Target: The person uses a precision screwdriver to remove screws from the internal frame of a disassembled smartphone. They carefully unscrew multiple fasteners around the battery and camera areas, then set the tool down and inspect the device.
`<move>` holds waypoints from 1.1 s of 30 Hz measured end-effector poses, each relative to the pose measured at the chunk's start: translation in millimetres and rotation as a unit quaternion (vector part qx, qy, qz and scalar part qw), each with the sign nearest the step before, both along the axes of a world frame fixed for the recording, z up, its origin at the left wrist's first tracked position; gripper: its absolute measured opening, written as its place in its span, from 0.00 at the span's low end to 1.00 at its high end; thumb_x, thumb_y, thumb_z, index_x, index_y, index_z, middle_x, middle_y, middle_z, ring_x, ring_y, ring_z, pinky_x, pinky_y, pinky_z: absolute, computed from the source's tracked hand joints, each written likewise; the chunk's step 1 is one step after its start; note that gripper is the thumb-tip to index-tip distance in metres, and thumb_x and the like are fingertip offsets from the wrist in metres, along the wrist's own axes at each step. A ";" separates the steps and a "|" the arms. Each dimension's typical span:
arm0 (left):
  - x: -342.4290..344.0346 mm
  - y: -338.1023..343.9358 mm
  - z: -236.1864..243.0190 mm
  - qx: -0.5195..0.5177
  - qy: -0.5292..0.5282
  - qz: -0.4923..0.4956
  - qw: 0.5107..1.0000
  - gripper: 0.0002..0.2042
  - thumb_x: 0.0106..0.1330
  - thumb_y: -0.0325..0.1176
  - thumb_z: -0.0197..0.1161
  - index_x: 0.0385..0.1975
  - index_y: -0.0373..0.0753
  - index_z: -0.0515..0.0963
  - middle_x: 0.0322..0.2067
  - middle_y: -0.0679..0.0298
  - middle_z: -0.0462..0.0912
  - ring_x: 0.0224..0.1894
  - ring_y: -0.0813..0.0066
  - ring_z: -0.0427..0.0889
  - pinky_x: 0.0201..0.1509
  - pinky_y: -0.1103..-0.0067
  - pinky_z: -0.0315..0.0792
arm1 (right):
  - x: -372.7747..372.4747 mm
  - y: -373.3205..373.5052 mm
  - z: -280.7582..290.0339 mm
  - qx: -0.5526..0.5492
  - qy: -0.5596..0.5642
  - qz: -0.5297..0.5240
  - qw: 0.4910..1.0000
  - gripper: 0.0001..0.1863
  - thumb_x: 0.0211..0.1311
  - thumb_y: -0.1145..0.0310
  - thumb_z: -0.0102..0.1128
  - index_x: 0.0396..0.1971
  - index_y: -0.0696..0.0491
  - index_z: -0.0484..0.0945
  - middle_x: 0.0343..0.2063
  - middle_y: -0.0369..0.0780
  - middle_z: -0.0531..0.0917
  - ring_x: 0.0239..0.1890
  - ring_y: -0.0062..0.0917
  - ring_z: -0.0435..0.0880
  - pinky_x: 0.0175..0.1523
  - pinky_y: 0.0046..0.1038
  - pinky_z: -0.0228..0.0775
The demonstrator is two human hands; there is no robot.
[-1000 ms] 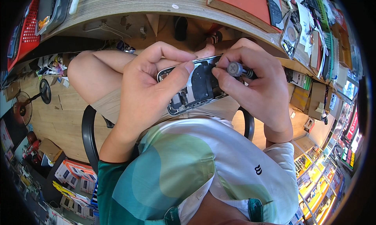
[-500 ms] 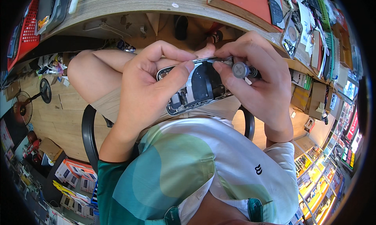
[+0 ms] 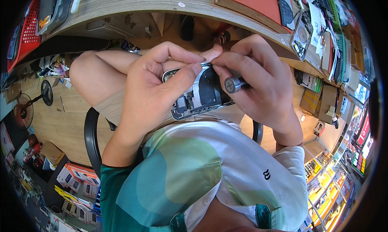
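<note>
Desk (image 3: 137,7) runs across the top of the frame, but the opened smartphone (image 3: 197,92) is mid-frame, held up over the lap (image 3: 108,96), so imo the grip has to do all the steadying. Left hand (image 3: 149,84) looks good for that: thumb and forefinger bent in close, pinching the phone's upper edge. I'd go firm there but not lean on the innards. Right hand (image 3: 264,76) is curled around a grey-capped screwdriver (image 3: 233,85), thumb and forefinger nearly meeting at that same edge; best to tuck the tool well back so it can't knock anything, and go light with the fingertips. Hard to make out: the phone's right end is behind the right hand, the screwdriver's tip doesn't show, and I can't tell if those right fingertips pinch some tiny part or just touch the rim.
</note>
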State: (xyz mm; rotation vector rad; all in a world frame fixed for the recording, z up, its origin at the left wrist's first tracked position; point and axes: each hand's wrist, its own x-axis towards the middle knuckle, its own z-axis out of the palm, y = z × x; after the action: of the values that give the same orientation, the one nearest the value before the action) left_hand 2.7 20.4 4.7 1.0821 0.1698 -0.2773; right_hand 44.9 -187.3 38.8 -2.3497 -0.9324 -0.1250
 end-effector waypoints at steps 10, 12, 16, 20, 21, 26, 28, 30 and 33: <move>0.4 3.2 1.3 -0.007 0.007 -0.015 1.000 0.06 0.72 0.22 0.65 0.45 0.28 0.81 0.39 0.58 0.89 0.36 0.84 0.87 0.41 0.87 0.79 | -0.8 -4.5 -3.2 -0.047 -0.136 0.053 0.988 0.20 0.39 0.75 0.71 0.39 0.54 0.87 0.32 0.35 0.80 0.23 0.24 0.80 0.24 0.27 0.70; -0.1 2.5 -0.2 -0.006 0.003 -0.012 1.000 0.06 0.72 0.22 0.65 0.44 0.28 0.81 0.39 0.58 0.89 0.37 0.84 0.87 0.42 0.87 0.79 | 1.2 -7.5 -4.5 -0.056 -0.163 0.073 0.982 0.18 0.44 0.71 0.68 0.39 0.55 0.87 0.31 0.35 0.78 0.22 0.23 0.79 0.23 0.27 0.68; 0.1 1.7 -1.3 0.004 -0.008 -0.006 1.000 0.06 0.72 0.22 0.65 0.44 0.28 0.81 0.39 0.59 0.89 0.37 0.84 0.86 0.42 0.87 0.79 | -2.2 -8.8 -2.0 -0.085 -0.191 0.081 0.974 0.16 0.48 0.69 0.67 0.39 0.57 0.86 0.31 0.35 0.78 0.23 0.21 0.78 0.22 0.26 0.66; -0.4 1.7 -1.2 0.010 -0.004 -0.005 1.000 0.06 0.72 0.22 0.66 0.44 0.28 0.82 0.39 0.60 0.89 0.36 0.86 0.85 0.42 0.88 0.78 | -6.7 -6.5 4.7 -0.107 -0.193 0.080 0.972 0.16 0.49 0.70 0.68 0.40 0.58 0.86 0.30 0.33 0.79 0.22 0.21 0.76 0.22 0.26 0.62; -0.1 1.8 -0.9 0.010 -0.004 -0.008 1.000 0.06 0.72 0.23 0.66 0.44 0.28 0.82 0.39 0.60 0.89 0.36 0.86 0.85 0.41 0.88 0.78 | -7.0 -6.8 5.2 -0.107 -0.191 0.082 0.972 0.15 0.49 0.71 0.69 0.39 0.58 0.86 0.30 0.33 0.79 0.22 0.21 0.75 0.22 0.26 0.62; 0.2 3.9 1.1 0.020 -0.006 -0.019 1.000 0.06 0.72 0.23 0.67 0.44 0.29 0.82 0.37 0.62 0.89 0.35 0.87 0.84 0.40 0.89 0.77 | -5.5 -7.5 13.3 -0.132 -0.176 0.096 0.971 0.14 0.49 0.72 0.71 0.38 0.57 0.85 0.29 0.32 0.79 0.21 0.21 0.74 0.22 0.27 0.61; -0.8 2.8 0.7 0.028 -0.006 -0.011 1.000 0.06 0.72 0.22 0.67 0.44 0.28 0.82 0.37 0.62 0.89 0.35 0.87 0.84 0.40 0.89 0.77 | -2.7 -10.1 12.7 -0.130 -0.155 0.100 0.974 0.17 0.46 0.71 0.72 0.40 0.55 0.87 0.30 0.32 0.79 0.22 0.21 0.75 0.23 0.26 0.62; -0.9 1.6 0.2 0.036 -0.006 -0.010 0.999 0.06 0.72 0.22 0.66 0.44 0.28 0.81 0.37 0.61 0.89 0.35 0.86 0.85 0.40 0.89 0.77 | 2.0 -15.8 7.9 -0.107 -0.114 0.084 0.984 0.20 0.43 0.71 0.74 0.42 0.54 0.90 0.31 0.33 0.80 0.23 0.22 0.76 0.24 0.25 0.64; -1.4 2.3 0.1 0.051 -0.006 -0.014 0.999 0.06 0.72 0.22 0.66 0.45 0.28 0.81 0.38 0.59 0.90 0.36 0.85 0.85 0.41 0.88 0.77 | 8.2 -11.1 10.6 -0.056 -0.009 0.040 0.998 0.16 0.48 0.73 0.76 0.41 0.54 0.91 0.30 0.35 0.78 0.25 0.24 0.77 0.28 0.25 0.66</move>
State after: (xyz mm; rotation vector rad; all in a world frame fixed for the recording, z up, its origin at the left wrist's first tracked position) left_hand 1.3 22.7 4.8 1.1882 0.1600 -0.2907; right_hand 53.1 -198.4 49.3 -2.4135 -1.0665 -0.0633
